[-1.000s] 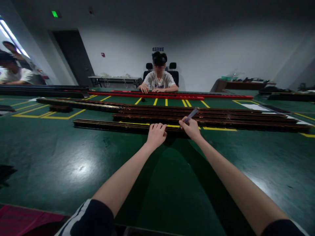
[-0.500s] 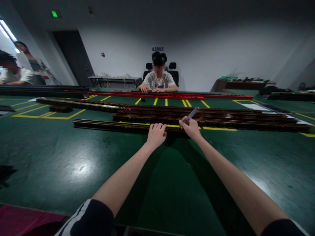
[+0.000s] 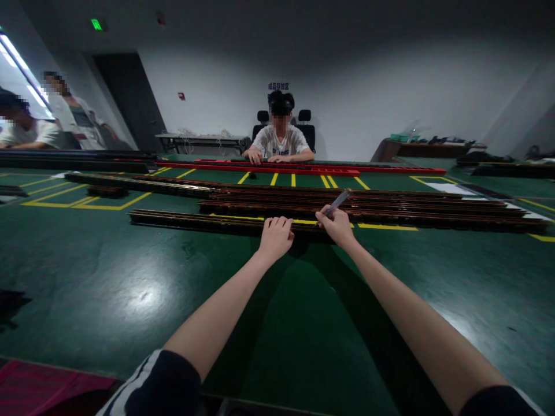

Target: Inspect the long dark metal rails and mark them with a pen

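Farther from the left edge than a second ago, a standing person (image 3: 80,118) shows near the door (image 3: 130,98); both my hands keep their places. With my right hand (image 3: 337,225) I pinch a pen (image 3: 339,201), its lower end at the near dark rail (image 3: 195,221). My left hand (image 3: 276,236) lies over that rail, fingers bent; I cannot tell whether it grips. That rail lies on the green bench (image 3: 108,260), nearer me than the grouped rails (image 3: 411,207).

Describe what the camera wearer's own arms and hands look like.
The left sleeve is short and dark navy with white stripes; the right sleeve is equally dark, with a pale stripe. Both forearms are bare. Neither the left hand nor the right hand wears a glove, and no watch shows.
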### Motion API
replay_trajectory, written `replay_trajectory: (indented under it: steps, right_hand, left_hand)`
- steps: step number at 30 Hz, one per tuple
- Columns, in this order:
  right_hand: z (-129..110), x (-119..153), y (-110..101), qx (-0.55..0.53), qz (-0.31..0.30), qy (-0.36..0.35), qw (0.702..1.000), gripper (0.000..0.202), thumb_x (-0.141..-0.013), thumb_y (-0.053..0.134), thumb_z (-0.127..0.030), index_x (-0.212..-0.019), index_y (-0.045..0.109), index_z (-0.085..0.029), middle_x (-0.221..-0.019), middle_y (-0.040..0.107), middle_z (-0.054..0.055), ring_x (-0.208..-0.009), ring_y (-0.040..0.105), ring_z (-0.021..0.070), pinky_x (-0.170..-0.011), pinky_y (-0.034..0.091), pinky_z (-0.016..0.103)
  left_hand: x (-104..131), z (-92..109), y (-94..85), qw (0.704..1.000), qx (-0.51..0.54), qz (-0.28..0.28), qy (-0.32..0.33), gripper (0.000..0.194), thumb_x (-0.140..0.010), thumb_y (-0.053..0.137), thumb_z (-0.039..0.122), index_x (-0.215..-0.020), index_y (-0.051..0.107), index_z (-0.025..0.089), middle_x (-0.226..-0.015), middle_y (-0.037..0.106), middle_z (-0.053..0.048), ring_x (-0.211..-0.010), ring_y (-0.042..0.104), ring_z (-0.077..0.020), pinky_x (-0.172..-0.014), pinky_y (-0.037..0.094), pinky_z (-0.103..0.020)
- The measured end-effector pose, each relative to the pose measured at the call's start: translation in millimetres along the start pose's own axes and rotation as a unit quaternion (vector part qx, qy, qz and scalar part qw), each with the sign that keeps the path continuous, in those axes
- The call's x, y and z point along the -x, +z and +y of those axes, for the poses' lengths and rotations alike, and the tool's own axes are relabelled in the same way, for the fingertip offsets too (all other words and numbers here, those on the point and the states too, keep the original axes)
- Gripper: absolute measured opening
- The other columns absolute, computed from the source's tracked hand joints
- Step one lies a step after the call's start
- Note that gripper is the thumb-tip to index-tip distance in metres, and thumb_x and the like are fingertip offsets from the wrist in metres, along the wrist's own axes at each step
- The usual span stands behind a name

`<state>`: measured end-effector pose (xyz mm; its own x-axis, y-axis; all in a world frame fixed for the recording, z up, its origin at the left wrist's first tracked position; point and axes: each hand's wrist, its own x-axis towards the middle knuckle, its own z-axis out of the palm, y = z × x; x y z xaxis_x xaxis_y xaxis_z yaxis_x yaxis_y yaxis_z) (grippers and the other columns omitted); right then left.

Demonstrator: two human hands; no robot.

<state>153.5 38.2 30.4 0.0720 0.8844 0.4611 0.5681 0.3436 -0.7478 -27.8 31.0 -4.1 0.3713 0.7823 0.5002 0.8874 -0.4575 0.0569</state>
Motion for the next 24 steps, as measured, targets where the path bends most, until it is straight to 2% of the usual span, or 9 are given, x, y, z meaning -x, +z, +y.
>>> replay_trajectory:
  steps: [24]
  right_hand:
    - [1.2, -0.5, 0.5, -0.007, 0.007, -0.014, 1.0, 0.017, -0.075, 0.055, -0.031, -0.061, 0.052, -0.022, -0.05, 0.056, -0.001, -0.053, 0.057, 0.0168, -0.063, 0.045, 0.029]
  left_hand:
    - [-0.4, -0.6, -0.5, 1.0, 0.006, 0.0, -0.001, 0.034, -0.088, 0.044, 0.019, -0.117, 0.06, 0.017, -0.115, 0.065, -0.009, -0.108, 0.056, -0.0238, -0.1, 0.038, -0.041]
